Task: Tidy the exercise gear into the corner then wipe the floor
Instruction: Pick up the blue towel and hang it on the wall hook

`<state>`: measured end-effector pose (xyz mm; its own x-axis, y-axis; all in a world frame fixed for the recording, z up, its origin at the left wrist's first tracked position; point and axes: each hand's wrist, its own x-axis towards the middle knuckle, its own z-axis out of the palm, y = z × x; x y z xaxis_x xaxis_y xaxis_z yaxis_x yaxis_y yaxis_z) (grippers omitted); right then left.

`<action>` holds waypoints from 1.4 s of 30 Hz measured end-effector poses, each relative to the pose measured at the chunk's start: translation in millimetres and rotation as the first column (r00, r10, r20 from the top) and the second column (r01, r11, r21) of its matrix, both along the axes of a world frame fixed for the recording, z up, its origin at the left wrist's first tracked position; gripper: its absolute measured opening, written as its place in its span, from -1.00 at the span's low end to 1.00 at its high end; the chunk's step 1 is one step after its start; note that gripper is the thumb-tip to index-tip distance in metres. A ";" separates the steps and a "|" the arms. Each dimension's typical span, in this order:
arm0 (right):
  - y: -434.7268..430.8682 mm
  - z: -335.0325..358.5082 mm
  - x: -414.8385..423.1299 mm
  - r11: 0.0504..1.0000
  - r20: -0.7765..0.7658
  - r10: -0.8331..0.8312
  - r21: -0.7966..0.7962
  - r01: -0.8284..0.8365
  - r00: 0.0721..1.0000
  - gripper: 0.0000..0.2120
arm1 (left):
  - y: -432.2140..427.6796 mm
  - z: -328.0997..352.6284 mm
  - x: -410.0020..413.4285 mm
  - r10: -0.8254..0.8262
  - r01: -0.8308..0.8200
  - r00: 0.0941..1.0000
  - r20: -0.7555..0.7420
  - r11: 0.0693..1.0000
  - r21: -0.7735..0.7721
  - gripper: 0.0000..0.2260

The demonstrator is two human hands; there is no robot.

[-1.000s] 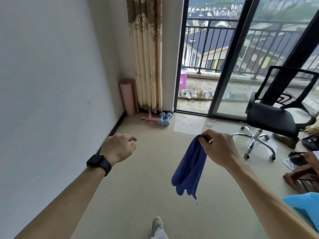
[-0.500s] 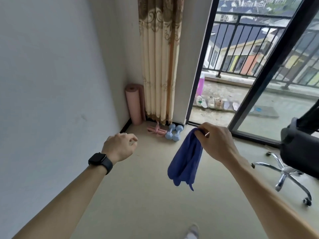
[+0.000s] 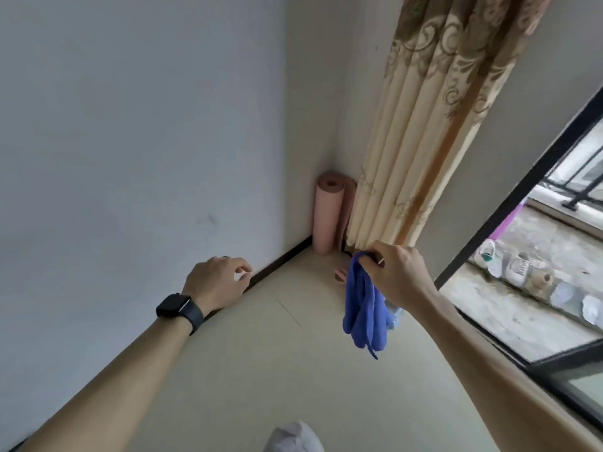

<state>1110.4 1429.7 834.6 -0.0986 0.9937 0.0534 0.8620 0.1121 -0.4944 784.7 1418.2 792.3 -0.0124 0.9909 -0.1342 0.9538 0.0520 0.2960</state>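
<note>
My right hand (image 3: 398, 275) grips the top of a blue cloth (image 3: 365, 314), which hangs limp above the beige floor (image 3: 261, 370). A rolled pink exercise mat (image 3: 328, 216) stands upright in the corner. On the floor near it lies a small pink item (image 3: 340, 274), mostly hidden behind the cloth. A bit of a light blue dumbbell (image 3: 394, 316) peeks out beside the cloth, under my right wrist. My left hand (image 3: 217, 282), with a black watch on its wrist, hovers near the left wall with its fingers loosely curled and holds nothing.
A grey wall (image 3: 130, 158) with a dark skirting board runs along the left. A beige patterned curtain (image 3: 424, 125) hangs beside the mat. A black-framed glass door (image 3: 509, 207) is on the right, with several shoes (image 3: 518, 265) outside. My foot (image 3: 293, 435) shows at the bottom.
I have moved closer to the corner and turned left. The office chair is out of view. The cloth now covers most of the dumbbells and the pink item. Both hands keep their pose.
</note>
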 end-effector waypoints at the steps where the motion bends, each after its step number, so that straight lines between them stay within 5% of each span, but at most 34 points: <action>1: 20.8 0.1 -7.4 0.999 -0.005 0.036 -0.005 -0.036 0.999 -0.87 | 10.0 0.4 -6.2 0.039 -0.039 0.999 -0.002 0.999 0.008 -0.80; 10: 195.3 -16.8 -108.2 0.953 -0.032 0.304 -0.008 -0.304 0.952 -0.86 | 104.9 -13.5 -70.8 0.235 -0.235 0.969 -0.080 0.972 0.008 -0.75; 21: 336.3 53.5 -234.6 0.834 -0.258 0.529 -0.017 -0.551 0.808 -0.93 | 227.1 58.9 -97.8 0.239 -0.317 0.885 0.400 0.938 0.140 -0.60; 27: 372.8 71.9 -269.1 0.717 -0.214 0.678 -0.021 -0.697 0.703 -0.93 | 258.4 81.1 -110.3 0.269 -0.426 0.855 0.444 0.852 0.305 -0.88; 34: 414.6 81.7 -270.1 0.590 -0.206 0.781 -0.070 -0.805 0.590 -0.74 | 272.5 105.4 -146.7 0.308 -0.465 0.721 0.621 0.879 0.104 -0.90; 39: 435.7 76.0 -267.4 0.603 -0.107 0.794 0.013 -0.798 0.599 -0.83 | 289.8 111.2 -142.3 0.335 -0.513 0.686 0.645 0.852 0.102 -0.90; 42: 443.8 70.9 -268.8 0.642 -0.174 0.762 0.076 -0.763 0.624 -0.84 | 297.7 116.5 -140.1 0.327 -0.504 0.719 0.612 0.853 0.136 -0.91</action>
<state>841.7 1873.5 905.5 -0.8102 0.5679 0.1453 0.3687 0.6864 -0.6268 644.6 1716.0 908.8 -0.4445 0.8955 0.0232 0.5187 0.2362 0.8217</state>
